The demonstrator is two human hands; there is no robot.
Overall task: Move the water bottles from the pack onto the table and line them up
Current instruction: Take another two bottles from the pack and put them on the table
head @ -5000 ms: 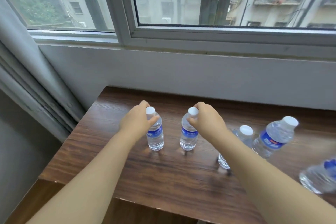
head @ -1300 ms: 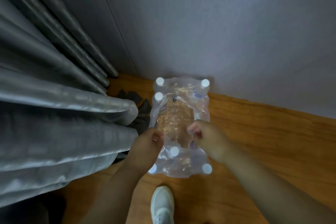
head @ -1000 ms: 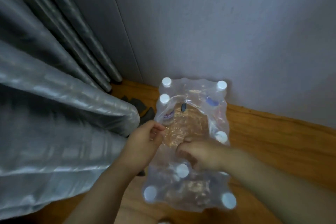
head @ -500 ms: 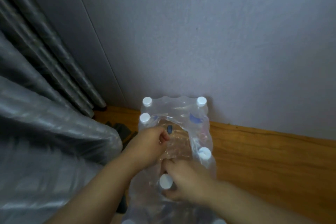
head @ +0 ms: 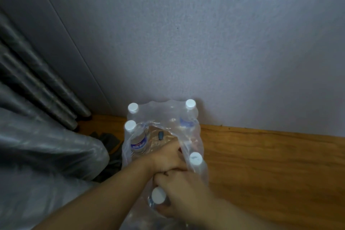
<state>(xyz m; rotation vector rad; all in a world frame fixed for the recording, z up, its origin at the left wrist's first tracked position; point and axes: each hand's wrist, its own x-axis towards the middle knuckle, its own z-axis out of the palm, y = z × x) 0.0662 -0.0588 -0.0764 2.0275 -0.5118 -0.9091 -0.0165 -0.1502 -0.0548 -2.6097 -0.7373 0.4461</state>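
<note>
Standing upright with their white caps up, the water bottles sit inside a torn clear plastic pack at the lower middle of the frame, on a wooden floor against a pale wall. The pack's long axis runs from the wall toward the bottom edge. Bottles line its left and right sides; the middle is open. The right hand is closed around the neck of one bottle near the bottom. The left hand reaches into the opening; its grip cannot be told. Grey curtains crowd the left side; bare floor lies open to the right.
</note>
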